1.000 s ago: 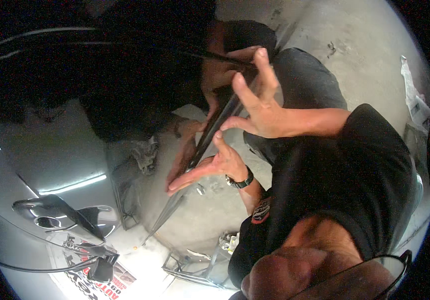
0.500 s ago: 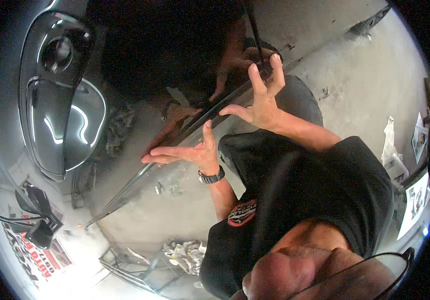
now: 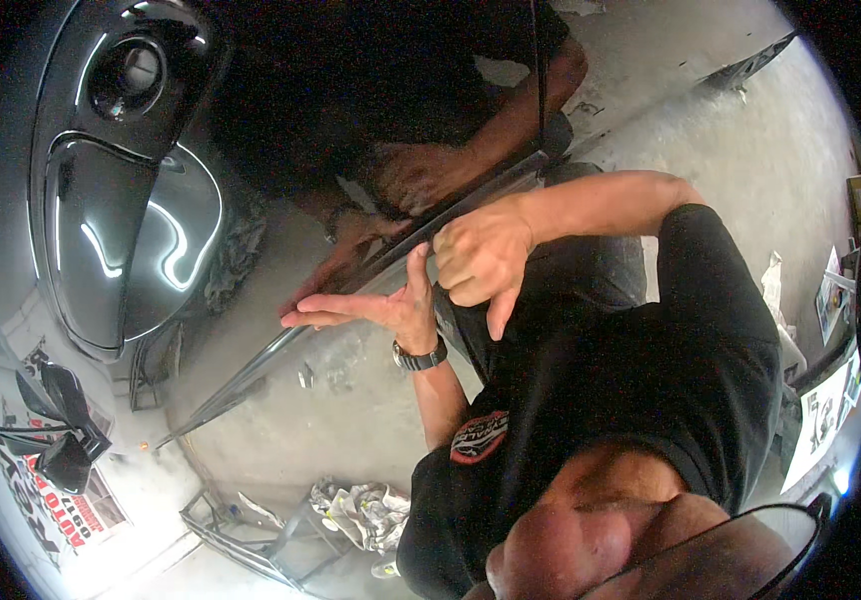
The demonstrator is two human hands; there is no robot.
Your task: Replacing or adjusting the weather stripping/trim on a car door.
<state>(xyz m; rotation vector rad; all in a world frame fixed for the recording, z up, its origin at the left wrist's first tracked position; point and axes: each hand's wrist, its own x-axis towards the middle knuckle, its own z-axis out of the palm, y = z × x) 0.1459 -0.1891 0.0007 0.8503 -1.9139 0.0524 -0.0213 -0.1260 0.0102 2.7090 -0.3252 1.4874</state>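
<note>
Two bare hands are held before the lower edge of a glossy black car panel [image 3: 321, 110], which mirrors them. My left hand [image 3: 376, 310], with a dark watch [image 3: 421, 355] on its wrist, is open: its fingers stretch leftward and its thumb points up. It holds nothing. My right hand [image 3: 481, 258] is closed, back of the hand toward the camera, with its thumb pointing down. Nothing shows in it, and its curled fingers lie near the left thumb; whether they touch, I cannot tell. A dark trim strip [image 3: 481, 200] runs along the panel's lower edge.
At the left, a rounded glossy black part [image 3: 101, 235] with a round recess stands out. Below it is a black device with flaps [image 3: 66, 425] on a cable. A metal frame [image 3: 241, 550] and crumpled sheeting [image 3: 366, 515] lie on the concrete floor [image 3: 281, 420]. Printed sheets [image 3: 821, 425] stand at right.
My right hand has come down and left from the panel edge toward my left hand, turning over, its spread fingers now curled. My left hand has barely moved.
</note>
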